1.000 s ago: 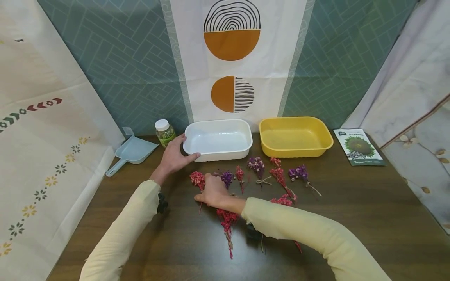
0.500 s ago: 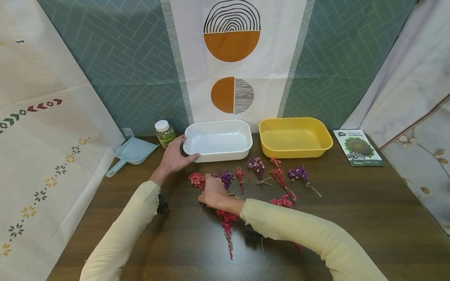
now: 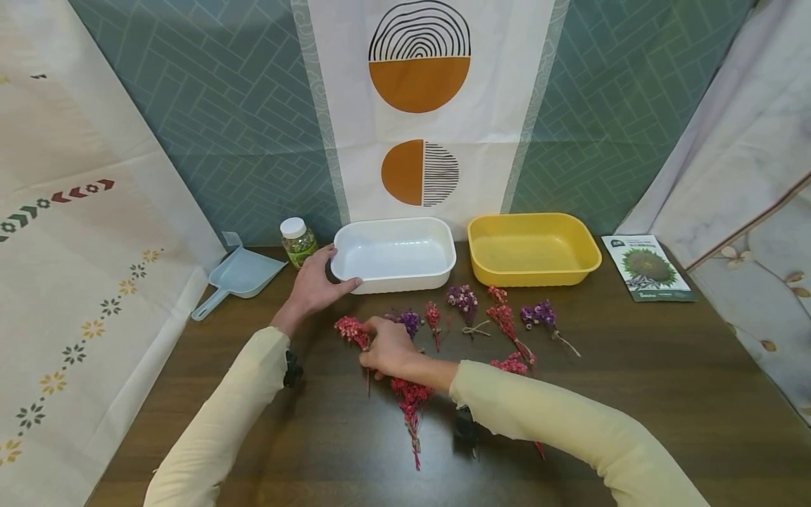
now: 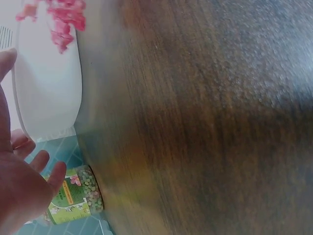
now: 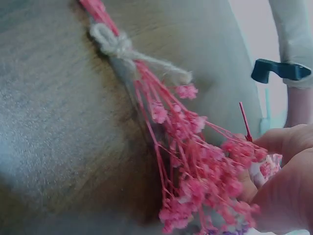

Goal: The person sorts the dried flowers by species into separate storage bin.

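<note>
My right hand (image 3: 391,348) pinches the stem of a small bunch of pink dried flowers (image 3: 350,329), its head pointing left. In the right wrist view, fingers and thumb meet around that stem, while a twine-tied pink bunch (image 5: 190,161) fills the foreground. A red bunch (image 3: 412,398) lies just below the hand, and a purple bunch (image 3: 408,322) is partly hidden behind it. My left hand (image 3: 315,280) rests with spread fingers at the left end of a white plastic tub (image 3: 393,257). In the left wrist view, the fingers look relaxed beside the tub (image 4: 49,83).
A yellow tub (image 3: 535,253) stands right of the white one, and a seed packet (image 3: 649,267) lies beyond it. Several pink and purple bunches (image 3: 462,301) are spread across the wooden table. Left are a white-lidded jar (image 3: 299,246) and a light-blue dustpan (image 3: 243,271).
The held pink bunch has shifted slightly left and toward me, its head tilting further left. My right hand has moved a little to the right. The left hand stays at the white tub.
</note>
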